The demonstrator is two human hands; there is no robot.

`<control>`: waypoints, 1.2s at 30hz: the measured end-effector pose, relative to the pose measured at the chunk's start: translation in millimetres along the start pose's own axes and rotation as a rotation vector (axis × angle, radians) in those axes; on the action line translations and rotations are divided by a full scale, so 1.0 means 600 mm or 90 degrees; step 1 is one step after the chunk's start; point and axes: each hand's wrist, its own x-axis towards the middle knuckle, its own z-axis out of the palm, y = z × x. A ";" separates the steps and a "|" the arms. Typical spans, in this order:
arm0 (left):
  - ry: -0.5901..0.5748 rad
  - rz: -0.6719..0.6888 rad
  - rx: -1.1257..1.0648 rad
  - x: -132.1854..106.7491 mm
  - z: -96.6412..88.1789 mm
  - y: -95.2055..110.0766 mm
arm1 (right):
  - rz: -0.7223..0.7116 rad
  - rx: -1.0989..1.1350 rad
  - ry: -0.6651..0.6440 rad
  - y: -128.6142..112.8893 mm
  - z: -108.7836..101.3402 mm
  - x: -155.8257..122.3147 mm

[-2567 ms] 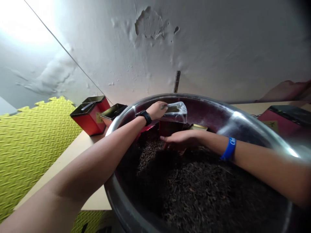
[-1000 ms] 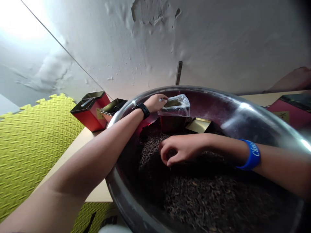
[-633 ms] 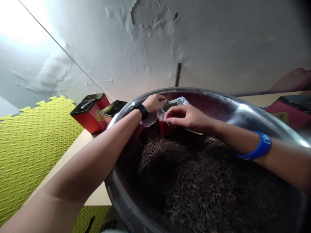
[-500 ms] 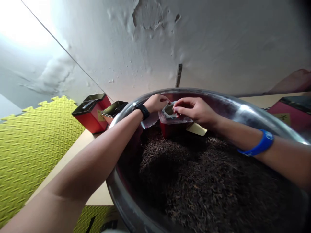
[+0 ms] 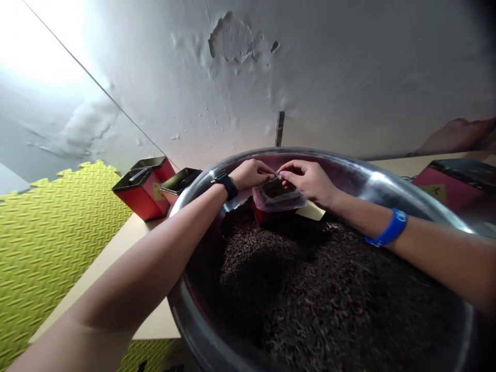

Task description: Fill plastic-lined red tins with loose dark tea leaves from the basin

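A large steel basin [image 5: 372, 181] holds a heap of dark loose tea leaves [image 5: 310, 289]. At its far side a small red tin [image 5: 259, 215] lined with a clear plastic bag [image 5: 277, 199] stands in the leaves. My left hand [image 5: 250, 173], with a black watch on the wrist, pinches the bag's top edge. My right hand [image 5: 308, 178], with a blue wristband, pinches the same edge right beside it. A pale gold lid [image 5: 312, 211] lies by the tin, under my right hand.
Two open red tins [image 5: 141, 186] and a third open tin [image 5: 180, 181] stand on the beige table [image 5: 116, 253] left of the basin. A red box [image 5: 457, 186] lies at the right. Yellow foam matting [image 5: 50, 227] covers the left side. A peeling white wall rises behind.
My right hand left the tea leaves, rose to the bag over the tin and now pinches its edge next to my left hand, which kept hold of the bag.
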 end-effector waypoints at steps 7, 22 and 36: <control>0.005 -0.009 -0.007 0.000 0.003 -0.001 | 0.010 0.027 -0.010 0.006 -0.004 0.002; 0.018 -0.045 0.001 -0.006 -0.002 -0.005 | -0.134 -0.189 -0.582 -0.042 0.026 -0.040; 0.014 -0.059 -0.011 -0.007 -0.002 0.002 | -0.123 -0.166 -0.709 -0.001 0.058 -0.057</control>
